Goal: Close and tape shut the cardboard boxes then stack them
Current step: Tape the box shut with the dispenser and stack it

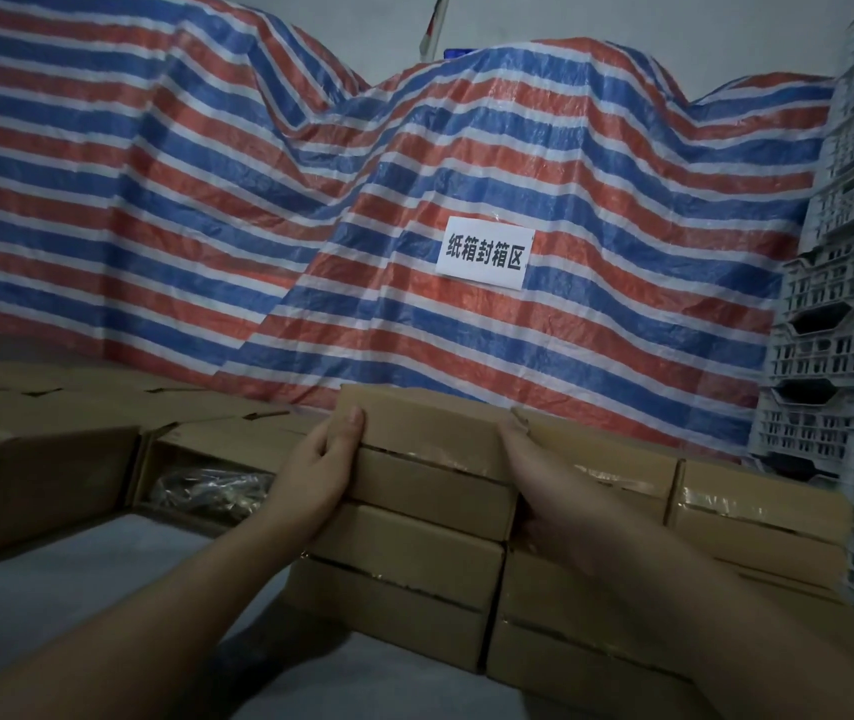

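— What is nearest the camera?

— Two bare forearms reach over a pale grey work surface (51, 589). The left hand (323, 462) grips the left end of the top box (427, 431), thumb lying flat along its upper edge; the right hand (529, 459) clasps the right end, fingers curled round the corner. That sealed carton crowns a stack of boxes (404, 553), four high, clear tape glinting along the seams.

— And around it?

— A second stack (596, 589) stands touching on the right, partly hidden by the right forearm, with more taped boxes (757, 517) beyond it. To the left sits an open box (207, 485), a crumpled plastic bag showing inside, and beside it a larger carton (35, 485). Behind these runs a row of closed cartons (103, 402).

— The room?

— A red, white and blue striped tarpaulin (258, 200) drapes over humped shapes across the whole back, a white paper sign (484, 252) with printed Chinese characters fixed to it. Pale plastic crates (840, 304) tower at the right edge. Above the tarpaulin shows a plain grey wall (622, 23); the light is dim.
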